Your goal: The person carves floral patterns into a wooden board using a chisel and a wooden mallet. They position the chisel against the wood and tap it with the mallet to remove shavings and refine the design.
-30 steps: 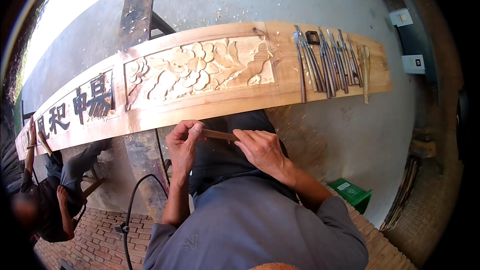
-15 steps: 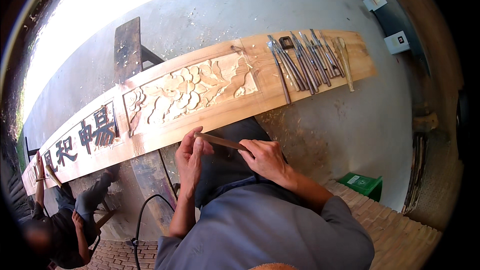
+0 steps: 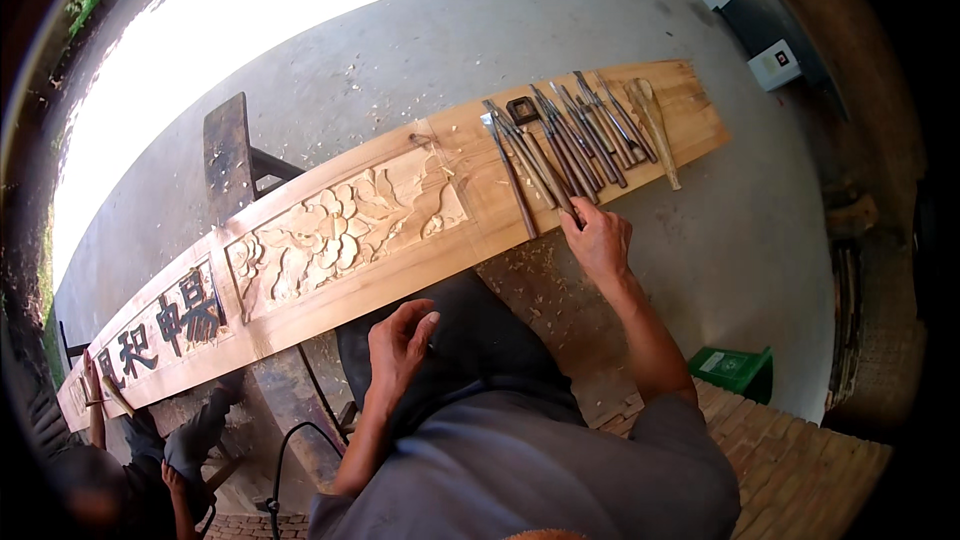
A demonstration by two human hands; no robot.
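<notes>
My right hand [image 3: 598, 240] is closed on a wooden-handled tool [image 3: 566, 203] at the near edge of the long wooden board [image 3: 690, 130], among a row of chisels [image 3: 510, 180]. My left hand [image 3: 400, 348] hangs above my lap, just below the board, fingers loosely curved and apart, with nothing visible in it. The board bears a carved flower relief [image 3: 335, 232] and dark carved characters [image 3: 185, 310]. Beside the chisels lie a pale wooden mallet [image 3: 656, 135] and a small dark square object [image 3: 522, 110].
A dark plank support [image 3: 225, 150] juts out behind the board. A co-worker [image 3: 175, 440] is at the board's left end. A black hose [image 3: 283, 450] runs at lower left. A green bin [image 3: 732, 370] stands at right, and white boxes [image 3: 775, 65] sit by the far right wall.
My right hand has left my left hand and moved up and right to the chisels with the tool. My left hand has let go and lowered. The view has shifted.
</notes>
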